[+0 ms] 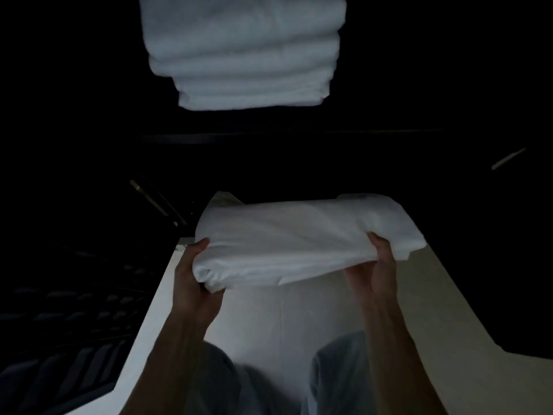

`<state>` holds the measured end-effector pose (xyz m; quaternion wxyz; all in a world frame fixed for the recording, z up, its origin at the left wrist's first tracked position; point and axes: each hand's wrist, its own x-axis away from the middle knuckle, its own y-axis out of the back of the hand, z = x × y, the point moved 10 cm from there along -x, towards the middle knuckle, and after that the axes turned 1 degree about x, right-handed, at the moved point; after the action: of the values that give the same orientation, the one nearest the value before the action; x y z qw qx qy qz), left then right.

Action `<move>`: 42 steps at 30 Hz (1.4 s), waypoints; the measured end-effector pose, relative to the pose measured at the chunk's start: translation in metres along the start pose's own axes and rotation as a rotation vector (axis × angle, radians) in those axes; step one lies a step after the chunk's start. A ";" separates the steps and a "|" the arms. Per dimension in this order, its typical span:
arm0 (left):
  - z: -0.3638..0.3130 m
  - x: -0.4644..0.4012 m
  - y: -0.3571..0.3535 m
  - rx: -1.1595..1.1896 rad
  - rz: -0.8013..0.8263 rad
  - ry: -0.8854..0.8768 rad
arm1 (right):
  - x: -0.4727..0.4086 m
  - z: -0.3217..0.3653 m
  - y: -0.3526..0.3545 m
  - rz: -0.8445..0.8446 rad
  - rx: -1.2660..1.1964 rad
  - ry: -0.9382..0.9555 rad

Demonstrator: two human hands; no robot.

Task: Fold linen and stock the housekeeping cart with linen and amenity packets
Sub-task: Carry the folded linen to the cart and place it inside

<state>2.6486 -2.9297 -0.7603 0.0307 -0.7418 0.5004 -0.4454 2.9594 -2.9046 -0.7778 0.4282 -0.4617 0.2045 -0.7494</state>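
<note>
I hold a folded white linen sheet (299, 235) in front of me with both hands, lifted above the pale floor. My left hand (194, 280) grips its near left corner from below, thumb on top. My right hand (374, 265) grips the near right edge the same way. A stack of several folded white linens (245, 52) sits higher up in the dark space ahead, at the top of the view. The cart itself is too dark to make out.
A pale floor or surface (269, 319) lies under the sheet. A dark grated or ribbed surface (74, 339) fills the lower left. A thin metal bar (155, 202) shows at mid left. My knees in light trousers (344, 369) are at the bottom.
</note>
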 end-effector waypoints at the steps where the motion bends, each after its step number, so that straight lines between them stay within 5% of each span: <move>1: 0.004 -0.015 0.001 0.004 0.007 -0.002 | -0.013 -0.005 0.003 0.021 -0.004 0.008; 7: 0.005 -0.095 -0.012 0.005 0.082 -0.068 | -0.082 -0.027 0.009 0.070 -0.058 0.025; 21: -0.011 -0.286 -0.055 0.246 0.505 -0.291 | -0.260 -0.045 -0.059 0.496 -0.155 0.095; 29: 0.058 -0.334 0.004 0.050 0.345 -0.081 | -0.291 -0.106 0.043 0.269 0.031 0.017; 36: 0.036 -0.347 0.003 -0.405 0.167 -0.021 | -0.301 -0.102 0.043 0.156 0.030 0.065; 42: 0.029 -0.376 0.000 -0.567 0.078 -0.024 | -0.317 -0.111 0.046 0.031 0.048 0.014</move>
<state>2.6305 -2.6520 -1.0145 -0.1549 -0.7062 0.6328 -0.2771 2.9498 -2.6761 -1.0278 0.4493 -0.4429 0.1966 -0.7506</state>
